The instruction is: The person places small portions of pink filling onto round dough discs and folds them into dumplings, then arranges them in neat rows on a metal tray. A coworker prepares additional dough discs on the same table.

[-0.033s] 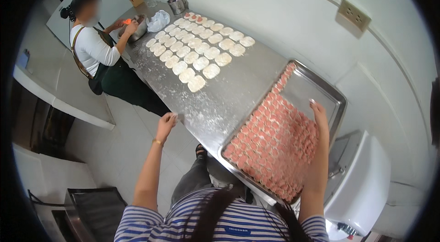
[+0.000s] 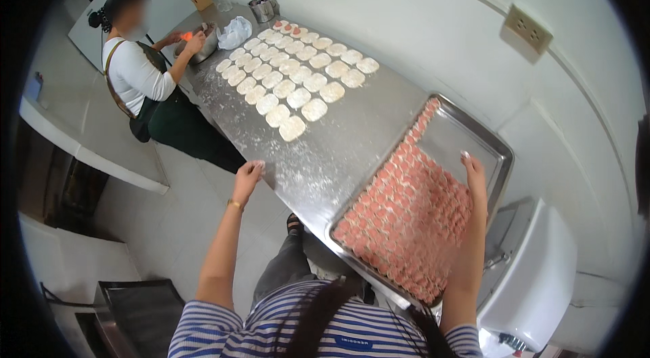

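My left hand [image 2: 248, 178] hovers beside the near left edge of the steel table [image 2: 362, 131]. Its fingers are pressed together, and I cannot make out whether anything is in them. Over the bare part of a large metal tray [image 2: 502, 144], close to its right side, is my right hand [image 2: 475, 172]. Its fingers are loosely bent and apart, with no held thing showing. Rows of small dough pieces topped with pink filling [image 2: 396, 212] cover most of the tray. My right forearm hides some of them. Flat, floured dough wrappers [image 2: 298, 96] lie in rows farther along the table.
At the far left a co-worker [image 2: 152, 80] holds an orange tool [image 2: 187, 35] over a metal bowl [image 2: 203, 53]. A plastic bag [image 2: 235, 33] and a metal pitcher [image 2: 261, 10] stand nearby. Loose flour [image 2: 298, 172] dusts the table. A white sink [image 2: 538, 270] is right of the tray.
My left hand has risen slightly toward the table edge. The whole view has shifted a little, while the tray and wrappers look the same.
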A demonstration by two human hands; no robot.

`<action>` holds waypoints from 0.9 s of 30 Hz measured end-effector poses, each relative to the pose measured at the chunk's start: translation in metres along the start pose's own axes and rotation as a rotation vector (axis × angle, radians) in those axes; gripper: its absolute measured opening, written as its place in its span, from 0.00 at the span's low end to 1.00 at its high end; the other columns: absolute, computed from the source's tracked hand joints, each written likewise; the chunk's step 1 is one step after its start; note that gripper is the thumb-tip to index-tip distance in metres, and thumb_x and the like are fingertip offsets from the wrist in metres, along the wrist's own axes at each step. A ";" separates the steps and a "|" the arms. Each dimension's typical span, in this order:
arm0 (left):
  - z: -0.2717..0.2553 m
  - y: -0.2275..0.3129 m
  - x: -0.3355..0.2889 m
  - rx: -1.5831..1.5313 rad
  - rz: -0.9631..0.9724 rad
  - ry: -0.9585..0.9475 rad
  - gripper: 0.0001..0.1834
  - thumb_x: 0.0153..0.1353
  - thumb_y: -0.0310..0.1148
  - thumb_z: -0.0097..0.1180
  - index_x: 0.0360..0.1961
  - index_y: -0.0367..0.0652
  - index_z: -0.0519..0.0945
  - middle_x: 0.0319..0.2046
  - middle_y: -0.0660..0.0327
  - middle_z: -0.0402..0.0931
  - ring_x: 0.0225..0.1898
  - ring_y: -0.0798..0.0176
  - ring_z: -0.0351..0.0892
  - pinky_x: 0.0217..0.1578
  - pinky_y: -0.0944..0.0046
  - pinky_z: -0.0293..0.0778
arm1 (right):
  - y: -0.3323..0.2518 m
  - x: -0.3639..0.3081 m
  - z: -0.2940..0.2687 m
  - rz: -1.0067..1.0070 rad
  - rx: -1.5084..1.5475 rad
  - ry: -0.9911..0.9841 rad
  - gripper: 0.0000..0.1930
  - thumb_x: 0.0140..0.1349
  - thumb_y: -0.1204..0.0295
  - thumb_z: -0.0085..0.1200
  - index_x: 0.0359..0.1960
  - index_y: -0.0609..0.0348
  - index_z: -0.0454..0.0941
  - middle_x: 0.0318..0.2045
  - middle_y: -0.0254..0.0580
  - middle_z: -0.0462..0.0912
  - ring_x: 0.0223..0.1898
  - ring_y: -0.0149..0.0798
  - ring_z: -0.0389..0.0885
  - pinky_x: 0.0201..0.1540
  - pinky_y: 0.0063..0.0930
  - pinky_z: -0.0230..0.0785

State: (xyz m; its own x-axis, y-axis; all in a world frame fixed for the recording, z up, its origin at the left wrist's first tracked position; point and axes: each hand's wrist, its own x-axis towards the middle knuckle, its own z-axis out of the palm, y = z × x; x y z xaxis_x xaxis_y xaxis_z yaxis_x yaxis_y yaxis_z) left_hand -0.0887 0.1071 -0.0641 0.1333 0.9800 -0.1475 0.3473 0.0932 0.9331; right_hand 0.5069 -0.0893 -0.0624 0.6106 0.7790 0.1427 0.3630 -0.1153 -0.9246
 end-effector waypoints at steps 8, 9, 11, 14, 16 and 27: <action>-0.004 0.060 0.328 0.276 0.489 0.289 0.12 0.56 0.33 0.55 0.37 0.37 0.80 0.31 0.48 0.80 0.34 0.51 0.80 0.37 0.59 0.73 | -0.110 -0.023 0.163 -0.100 -0.417 0.124 0.11 0.53 0.79 0.52 0.39 0.62 0.77 0.36 0.48 0.78 0.40 0.46 0.77 0.45 0.34 0.68; -0.004 0.065 0.377 0.303 0.541 0.321 0.12 0.55 0.33 0.55 0.37 0.38 0.81 0.32 0.47 0.80 0.35 0.48 0.79 0.37 0.57 0.73 | -0.120 -0.024 0.197 -0.141 -0.462 0.124 0.12 0.51 0.80 0.52 0.40 0.62 0.77 0.37 0.48 0.78 0.39 0.47 0.77 0.44 0.34 0.69; -0.002 0.090 0.454 0.391 0.545 0.322 0.11 0.54 0.34 0.55 0.35 0.38 0.81 0.31 0.47 0.79 0.35 0.46 0.79 0.38 0.54 0.73 | -0.147 -0.016 0.268 -0.161 -0.521 0.100 0.14 0.50 0.82 0.52 0.41 0.61 0.77 0.38 0.48 0.77 0.37 0.49 0.77 0.41 0.34 0.70; -0.013 0.090 0.550 0.486 0.506 0.385 0.10 0.54 0.33 0.55 0.33 0.39 0.82 0.31 0.47 0.79 0.35 0.46 0.78 0.39 0.53 0.73 | -0.149 -0.001 0.354 -0.081 -0.609 0.136 0.15 0.51 0.81 0.50 0.42 0.62 0.75 0.34 0.49 0.75 0.32 0.50 0.74 0.36 0.39 0.67; -0.016 0.096 0.613 0.459 0.421 0.309 0.09 0.53 0.33 0.55 0.31 0.40 0.82 0.31 0.48 0.78 0.37 0.47 0.77 0.41 0.53 0.73 | -0.128 0.004 0.389 -0.018 -0.618 0.230 0.14 0.52 0.81 0.49 0.43 0.63 0.73 0.33 0.50 0.72 0.32 0.52 0.73 0.36 0.41 0.66; 0.018 0.095 0.764 0.846 0.240 0.360 0.15 0.48 0.40 0.61 0.32 0.41 0.83 0.35 0.49 0.80 0.41 0.48 0.79 0.43 0.56 0.74 | -0.114 0.013 0.434 0.154 -0.750 0.327 0.14 0.50 0.85 0.41 0.41 0.66 0.69 0.34 0.55 0.68 0.35 0.57 0.69 0.38 0.43 0.63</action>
State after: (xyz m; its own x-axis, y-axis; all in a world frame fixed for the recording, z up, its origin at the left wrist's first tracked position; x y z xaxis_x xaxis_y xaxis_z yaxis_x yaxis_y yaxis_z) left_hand 0.0630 0.8616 -0.0940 0.0439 0.9649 0.2589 0.9235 -0.1380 0.3579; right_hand 0.1677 0.2016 -0.1083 0.8234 0.5158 0.2367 0.5608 -0.6758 -0.4783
